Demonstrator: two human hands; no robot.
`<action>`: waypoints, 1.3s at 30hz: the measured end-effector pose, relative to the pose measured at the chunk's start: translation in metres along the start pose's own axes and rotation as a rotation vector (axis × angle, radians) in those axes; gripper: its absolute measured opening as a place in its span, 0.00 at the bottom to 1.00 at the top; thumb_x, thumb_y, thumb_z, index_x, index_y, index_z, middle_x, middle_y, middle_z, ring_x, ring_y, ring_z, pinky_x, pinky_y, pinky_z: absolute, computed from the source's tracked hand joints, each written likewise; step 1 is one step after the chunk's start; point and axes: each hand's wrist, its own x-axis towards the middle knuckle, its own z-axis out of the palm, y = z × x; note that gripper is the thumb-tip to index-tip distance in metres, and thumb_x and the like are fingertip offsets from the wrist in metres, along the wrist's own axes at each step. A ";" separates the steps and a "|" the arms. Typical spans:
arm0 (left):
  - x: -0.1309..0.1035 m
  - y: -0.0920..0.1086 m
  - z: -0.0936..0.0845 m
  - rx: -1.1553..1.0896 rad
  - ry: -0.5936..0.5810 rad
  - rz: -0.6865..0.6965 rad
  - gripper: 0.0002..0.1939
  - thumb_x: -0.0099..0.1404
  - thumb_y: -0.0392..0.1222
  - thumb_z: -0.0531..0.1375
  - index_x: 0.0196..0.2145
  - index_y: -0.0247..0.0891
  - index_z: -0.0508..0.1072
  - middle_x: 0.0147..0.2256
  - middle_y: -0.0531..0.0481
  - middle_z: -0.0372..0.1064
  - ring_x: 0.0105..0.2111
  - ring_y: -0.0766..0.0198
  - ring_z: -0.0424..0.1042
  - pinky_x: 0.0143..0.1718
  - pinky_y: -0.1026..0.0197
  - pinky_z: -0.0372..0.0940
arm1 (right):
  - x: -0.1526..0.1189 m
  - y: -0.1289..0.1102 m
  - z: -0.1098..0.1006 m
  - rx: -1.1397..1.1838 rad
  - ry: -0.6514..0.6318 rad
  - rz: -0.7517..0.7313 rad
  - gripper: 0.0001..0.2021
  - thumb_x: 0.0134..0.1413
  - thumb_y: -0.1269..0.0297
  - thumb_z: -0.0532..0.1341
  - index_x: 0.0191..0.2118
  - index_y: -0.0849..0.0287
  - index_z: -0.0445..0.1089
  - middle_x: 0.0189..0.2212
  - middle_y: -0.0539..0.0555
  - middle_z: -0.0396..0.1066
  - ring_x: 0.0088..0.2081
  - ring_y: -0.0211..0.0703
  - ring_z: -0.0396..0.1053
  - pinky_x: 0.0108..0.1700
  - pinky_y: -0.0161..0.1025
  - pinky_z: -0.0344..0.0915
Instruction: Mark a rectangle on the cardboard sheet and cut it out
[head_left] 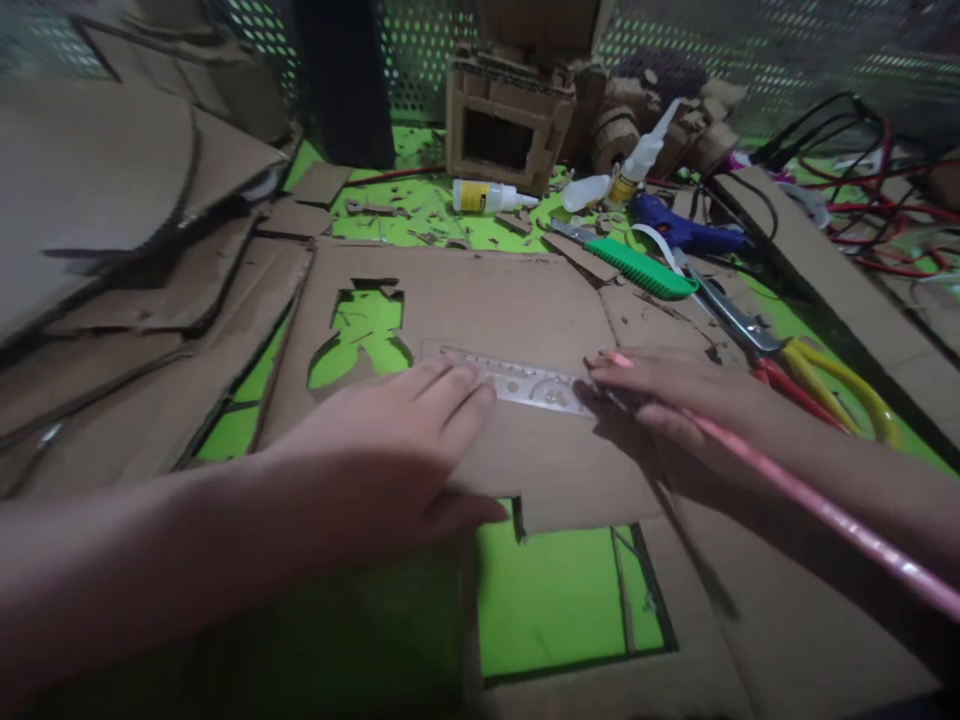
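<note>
A clear ruler (536,388) is laid on the cardboard sheet (555,465), its left part covered by the flattened left hand (405,425). A pink stick (810,500) is held in the right hand (671,385) (near the ruler's other end).

The green table (555,600) showed through holes in a cardboard sheet (480,290) lying across its middle. A cardboard pile (127,220) lay left; on the far side were scraps (375,209), a bottle (477,197) and a box (499,92), with wires (885,208) far right.
</note>
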 end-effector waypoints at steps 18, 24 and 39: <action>-0.045 -0.042 -0.010 -0.230 -0.126 -0.188 0.40 0.73 0.62 0.58 0.71 0.31 0.67 0.75 0.27 0.56 0.73 0.35 0.61 0.72 0.34 0.62 | 0.046 -0.084 0.057 -0.027 -0.297 -0.771 0.16 0.78 0.62 0.56 0.62 0.58 0.74 0.64 0.61 0.77 0.71 0.51 0.68 0.75 0.58 0.61; -0.049 -0.047 -0.008 -0.268 -0.180 -0.194 0.48 0.69 0.72 0.60 0.74 0.37 0.63 0.77 0.34 0.55 0.76 0.36 0.57 0.74 0.34 0.57 | 0.042 -0.082 0.055 0.066 -0.336 -0.716 0.16 0.77 0.62 0.57 0.61 0.59 0.75 0.64 0.64 0.77 0.73 0.50 0.65 0.75 0.58 0.60; -0.061 -0.046 -0.005 -0.315 0.083 -0.106 0.30 0.71 0.53 0.67 0.66 0.39 0.74 0.68 0.35 0.71 0.68 0.43 0.70 0.70 0.41 0.67 | 0.038 -0.075 0.060 0.173 -0.256 -0.692 0.17 0.73 0.59 0.62 0.62 0.55 0.73 0.65 0.57 0.77 0.75 0.46 0.62 0.78 0.48 0.53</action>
